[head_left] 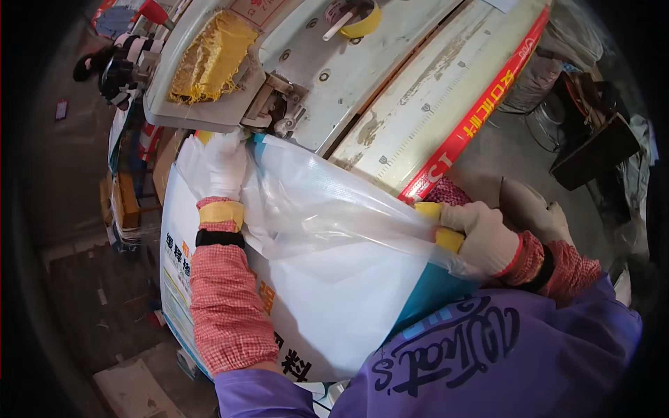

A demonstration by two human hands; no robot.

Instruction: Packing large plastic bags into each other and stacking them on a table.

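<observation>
A large white woven plastic bag [348,292] with a teal band and printing lies across my lap. A clear plastic liner [306,191] shows along its top edge. My left hand [224,167], in a white glove, is closed on the bag's upper left edge, right by the metal presser foot [282,104] of a sewing machine [164,115]. Its fingertips are partly hidden. At the other end of that edge, my right hand [481,233], gloved with yellow-wrapped fingertips, pinches the bag and liner. The edge between the hands is stretched, with loose folds in the film.
A worn pale work table [404,90] with a red printed strip [481,111] along its edge runs off to the upper right. On the machine lie a frayed yellow cloth [212,59] and, farther back, a yellow roll [362,24]. A dark box-like object [596,150] stands at far right.
</observation>
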